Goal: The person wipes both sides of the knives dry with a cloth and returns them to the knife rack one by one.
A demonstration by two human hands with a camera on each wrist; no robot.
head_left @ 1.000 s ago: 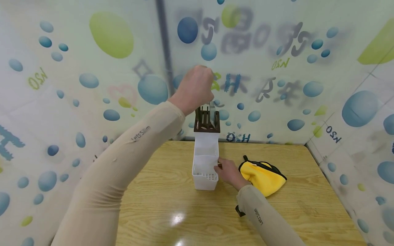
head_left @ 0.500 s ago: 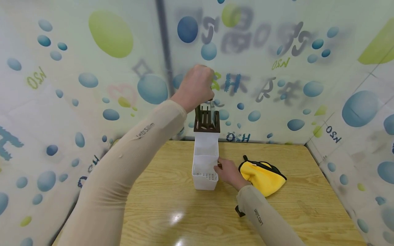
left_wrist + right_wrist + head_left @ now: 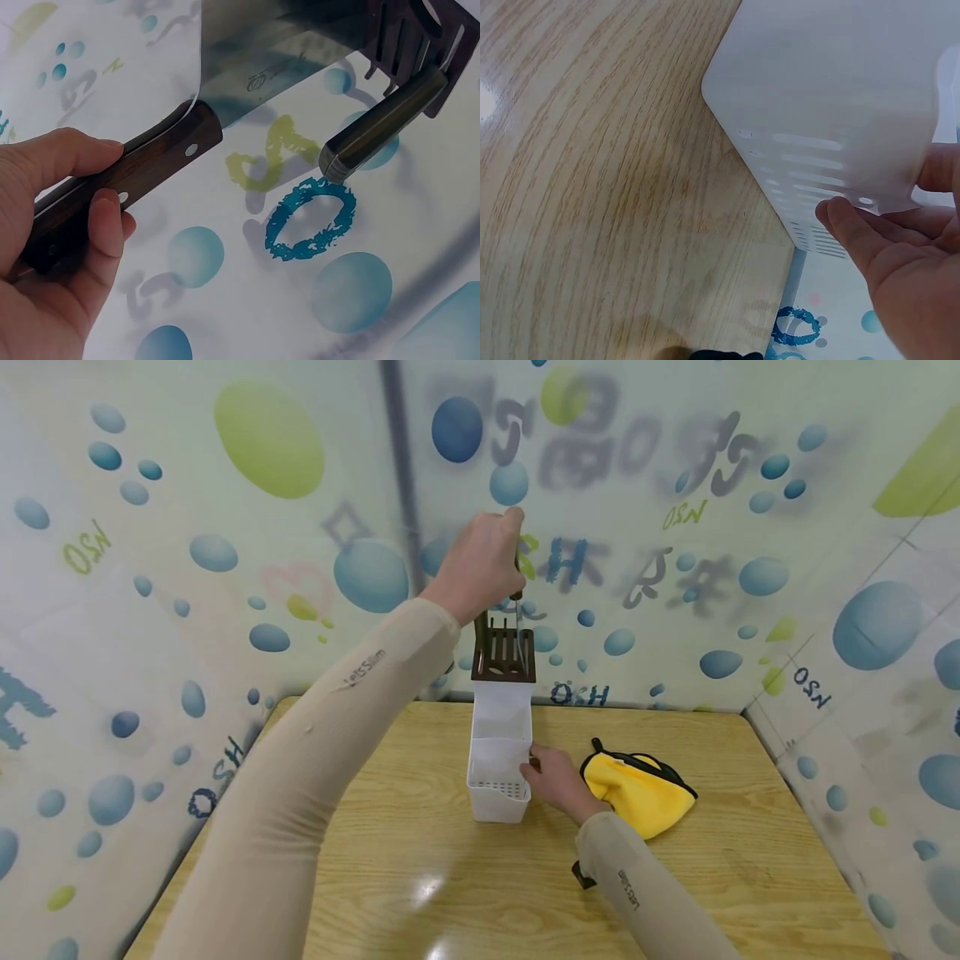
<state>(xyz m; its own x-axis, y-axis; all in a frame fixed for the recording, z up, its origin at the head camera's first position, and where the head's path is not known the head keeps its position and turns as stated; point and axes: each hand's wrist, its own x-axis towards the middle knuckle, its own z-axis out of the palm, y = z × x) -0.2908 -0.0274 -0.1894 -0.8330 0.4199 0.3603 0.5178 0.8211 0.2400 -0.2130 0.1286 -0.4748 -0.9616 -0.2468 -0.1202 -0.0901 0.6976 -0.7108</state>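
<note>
My left hand [image 3: 480, 564] grips the dark wooden handle of a cleaver [image 3: 281, 64] above the knife holder. Its broad blade reaches into the holder's dark brown slotted top [image 3: 504, 658]. Another dark handle [image 3: 382, 124] sticks out of a slot beside the blade. The white body of the knife holder [image 3: 501, 718] stands upright on the table, with a stepped front. My right hand [image 3: 557, 781] holds the holder's right side wall, with fingers against the outside [image 3: 840, 217] and the thumb at the wall's edge. The blade's lower end is hidden in the holder.
A yellow cloth [image 3: 637, 793] with black trim lies on the wooden table [image 3: 405, 877], right of my right hand. A small black object [image 3: 583, 875] is partly hidden by the right sleeve. A patterned wall covering [image 3: 637, 527] encloses the table's back and sides.
My left hand has risen slightly and moved a little to the right, and more of the cleaver's handle shows below it. The right hand and the knife holder stay in place.
</note>
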